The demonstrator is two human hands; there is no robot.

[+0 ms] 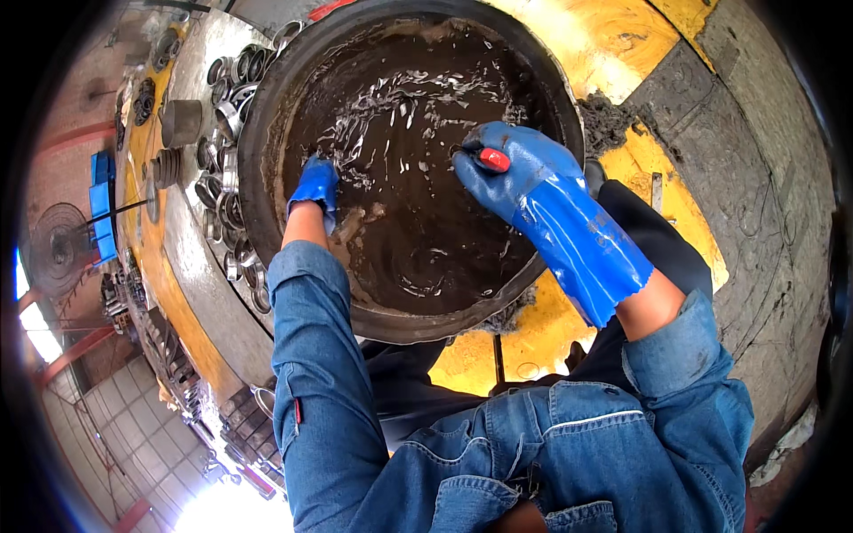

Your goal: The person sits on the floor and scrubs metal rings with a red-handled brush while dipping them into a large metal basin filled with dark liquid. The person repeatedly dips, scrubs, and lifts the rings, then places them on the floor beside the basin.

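Observation:
A wide round black basin of dark brown, rippling liquid lies before me. My left hand, in a blue rubber glove, dips into the liquid on the left side; its fingers are hidden below the surface, so whatever they may hold cannot be made out. Over the right part of the basin, my right hand wears a long blue glove and is closed around a red-handled tool. Only the tool's red end shows beside the thumb; the rest is covered by the glove.
Several shiny metal rings crowd the bench left of the basin, near a grey metal cylinder. A fan stands farther left. Dark grimy shavings lie on the yellow surface at the right.

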